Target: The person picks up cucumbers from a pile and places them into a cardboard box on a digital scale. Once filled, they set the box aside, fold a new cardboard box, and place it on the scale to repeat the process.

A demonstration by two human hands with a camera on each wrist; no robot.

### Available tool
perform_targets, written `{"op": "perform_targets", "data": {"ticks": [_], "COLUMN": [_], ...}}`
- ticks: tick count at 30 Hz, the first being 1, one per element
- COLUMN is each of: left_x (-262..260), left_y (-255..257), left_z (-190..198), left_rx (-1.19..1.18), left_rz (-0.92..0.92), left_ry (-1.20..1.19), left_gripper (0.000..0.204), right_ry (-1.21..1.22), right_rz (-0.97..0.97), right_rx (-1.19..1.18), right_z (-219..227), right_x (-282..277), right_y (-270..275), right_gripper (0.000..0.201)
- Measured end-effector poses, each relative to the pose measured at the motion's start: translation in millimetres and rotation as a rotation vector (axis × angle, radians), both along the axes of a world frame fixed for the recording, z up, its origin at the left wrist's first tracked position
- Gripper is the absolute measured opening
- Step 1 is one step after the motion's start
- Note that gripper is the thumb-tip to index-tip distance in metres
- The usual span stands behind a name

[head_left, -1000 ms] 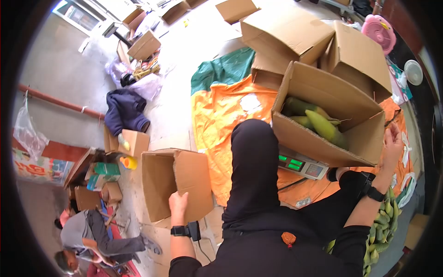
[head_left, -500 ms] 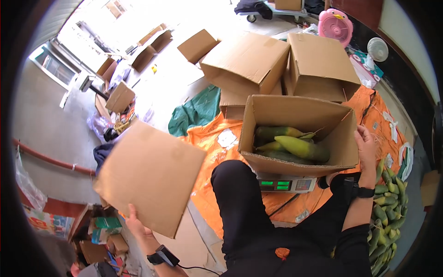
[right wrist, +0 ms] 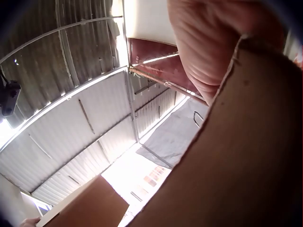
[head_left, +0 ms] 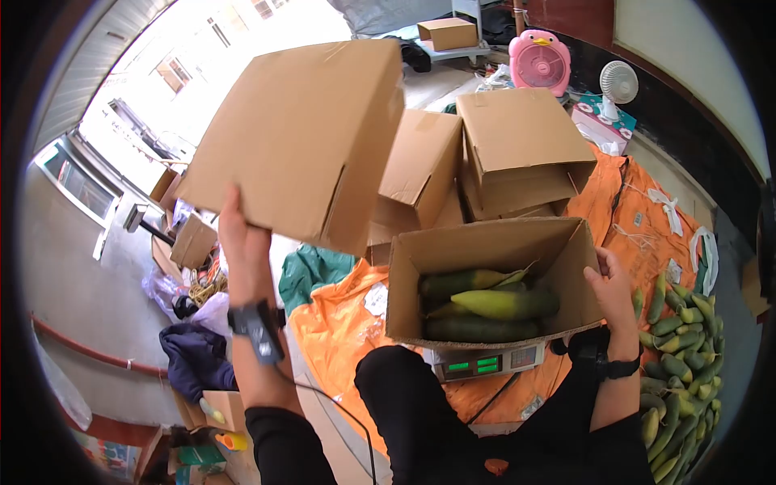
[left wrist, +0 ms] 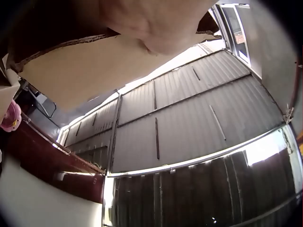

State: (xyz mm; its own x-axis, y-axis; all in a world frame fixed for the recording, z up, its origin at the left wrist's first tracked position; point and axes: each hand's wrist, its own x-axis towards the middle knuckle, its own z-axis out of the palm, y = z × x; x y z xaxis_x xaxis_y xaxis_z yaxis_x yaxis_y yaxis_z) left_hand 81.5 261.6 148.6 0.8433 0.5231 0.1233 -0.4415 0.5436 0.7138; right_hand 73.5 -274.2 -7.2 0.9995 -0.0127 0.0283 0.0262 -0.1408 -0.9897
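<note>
My left hand [head_left: 245, 242] holds a cardboard box [head_left: 295, 137] up by its lower edge, in the air at upper left of the head view; the left wrist view shows the hand [left wrist: 151, 23] over the box's edge [left wrist: 90, 71]. An open carton [head_left: 485, 241] with several green, elongated vegetables [head_left: 505, 304] inside stands on a scale [head_left: 485, 363] with lit green digits. My right hand [head_left: 612, 293] grips the carton's right rim, thumb against the wall; in the right wrist view the hand [right wrist: 208, 47] lies over that carton's edge [right wrist: 227, 142].
More cartons [head_left: 525, 133] stand beyond the filled one, on an orange sheet [head_left: 335, 323]. Green vegetables [head_left: 683, 356] lie heaped at the right. A pink fan [head_left: 540, 65] and a white fan [head_left: 618, 82] are at the back right. A dark garment [head_left: 196, 360] lies at the left.
My left hand has lifted the box from the floor at the left, up and forward, turning it over. My right hand stays at the filled carton's rim. The head view has shifted.
</note>
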Motion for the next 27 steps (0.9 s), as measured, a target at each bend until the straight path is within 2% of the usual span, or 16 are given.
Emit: {"op": "perform_targets", "data": {"ticks": [3, 5, 8, 11, 13, 14, 15, 17, 19, 20, 21, 23, 24, 25, 27], "left_x": [81, 126, 192, 222, 237, 240, 236, 224, 199, 184, 167, 132, 111, 91, 53], "left_y": [-40, -72, -96, -134, -141, -141, -146, -150, -148, -148, -146, -142, -142, -135, -124], "left_z": [-1, -4, -23, -35, -52, -61, -63, -64, -57, -53, -51, -46, -47, -52, -63], "left_rx": [-0.049, -0.049, -0.158, -0.180, -0.137, -0.002, 0.135, 0.164, 0.510, 0.630, 0.627, 0.961, 1.055, 1.046, 1.328], "left_rz": [-0.005, 0.059, -0.015, -0.020, -0.050, -0.143, -0.234, -0.215, -0.370, -0.402, -0.394, -0.462, -0.448, -0.438, -0.489], "left_ry": [0.042, 0.077, 0.059, 0.094, 0.117, 0.247, 0.377, 0.437, 0.380, 0.401, 0.420, 0.498, 0.538, 0.557, 0.597], "left_gripper": [0.039, 0.039, 0.037, 0.039, 0.038, 0.037, 0.036, 0.040, 0.041, 0.045, 0.045, 0.045, 0.046, 0.046, 0.052], "right_ry": [-0.013, -0.039, -0.040, -0.053, -0.082, -0.076, -0.068, -0.079, -0.074, -0.086, -0.072, -0.038, -0.030, -0.047, -0.086], "right_rz": [-0.033, -0.024, -0.074, -0.096, -0.095, -0.103, -0.108, -0.084, -0.068, -0.053, -0.038, -0.047, -0.032, -0.035, -0.046], "right_rx": [-0.030, -0.081, -0.118, -0.128, -0.213, -0.206, -0.207, -0.203, -0.221, -0.238, -0.235, -0.131, -0.130, -0.138, -0.148], "right_z": [-1, -5, -1, -9, -3, -4, -4, -6, -4, -3, -3, -3, -3, -5, -10], "right_x": [-2, -2, -4, -2, -4, -4, -3, -3, -3, -2, -3, -2, -2, -1, 0], "right_y": [1, 0, 6, 1, 3, 3, 3, 2, 1, 1, 2, 2, 2, 2, 2], "right_gripper": [0.041, 0.041, 0.043, 0.047, 0.048, 0.048, 0.048, 0.048, 0.048, 0.048, 0.048, 0.046, 0.046, 0.046, 0.045]}}
